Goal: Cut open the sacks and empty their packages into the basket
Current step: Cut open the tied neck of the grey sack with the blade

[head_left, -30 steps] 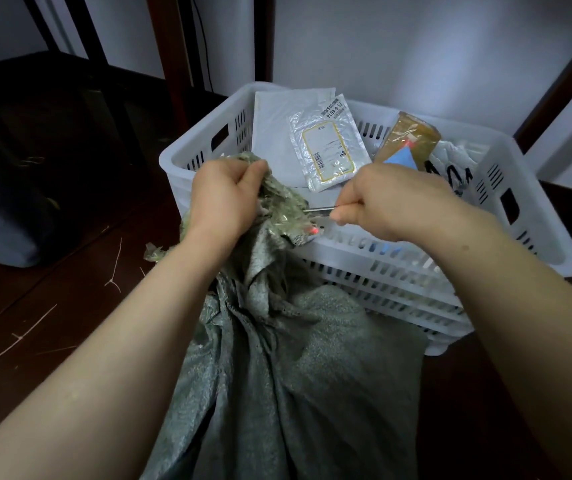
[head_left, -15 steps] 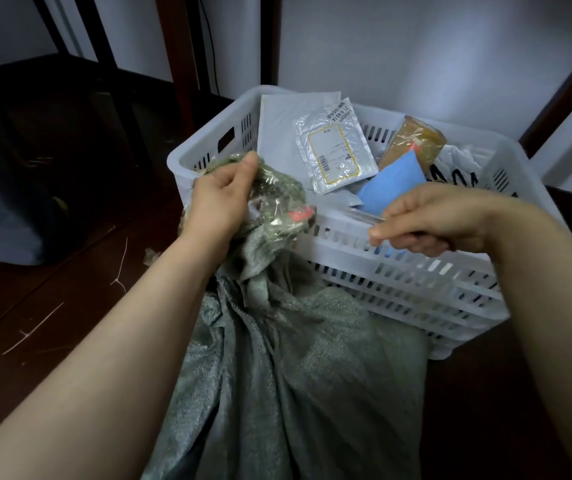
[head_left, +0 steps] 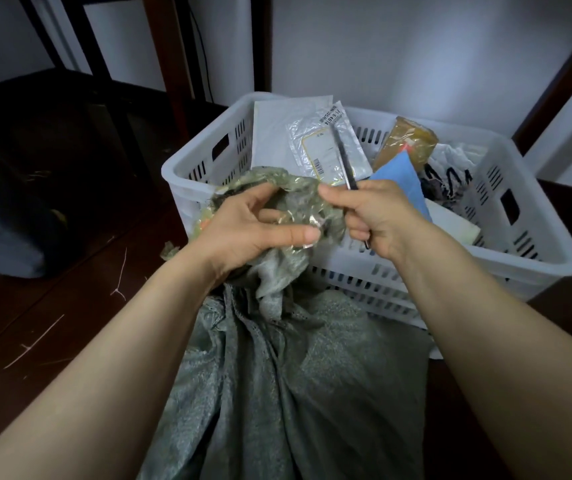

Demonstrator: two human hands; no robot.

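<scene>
A dark wooden floor (head_left: pixel 52 323), scratched and strewn with pale straw-like bits, runs under everything. On it lies the sack (head_left: pixel 295 393), a big grey-green bag of coarse woven plastic. Its body is slack and deeply creased, and it rests against the front of the basket (head_left: pixel 346 282). The basket is white moulded plastic, rectangular, with slotted walls and a rolled rim.

Inside the basket lie several packages:
- a flat white mailer (head_left: pixel 277 133) leaning against the far wall
- a crinkled silver foil pouch (head_left: pixel 315 147) with a yellow-bordered label, in front of the mailer
- a brown parcel (head_left: pixel 405 143) wrapped in glossy tape
- a smooth blue packet (head_left: pixel 398 178)
- a rumpled white bag (head_left: pixel 450 168) with black print
- a pale flat box (head_left: pixel 450 223) near the right wall

The sack's neck (head_left: pixel 298 202) is bunched into a knot, shiny with clear tape, and is held up at the basket's near rim. The left hand (head_left: pixel 243 230) grips this neck, fingers curled behind it and thumb laid across the front. The right hand (head_left: pixel 378 216) is closed in a fist around a blade (head_left: pixel 341 154). The blade is thin, dark and metallic, and its tip points up over the foil pouch. The right thumb touches the taped neck.
</scene>
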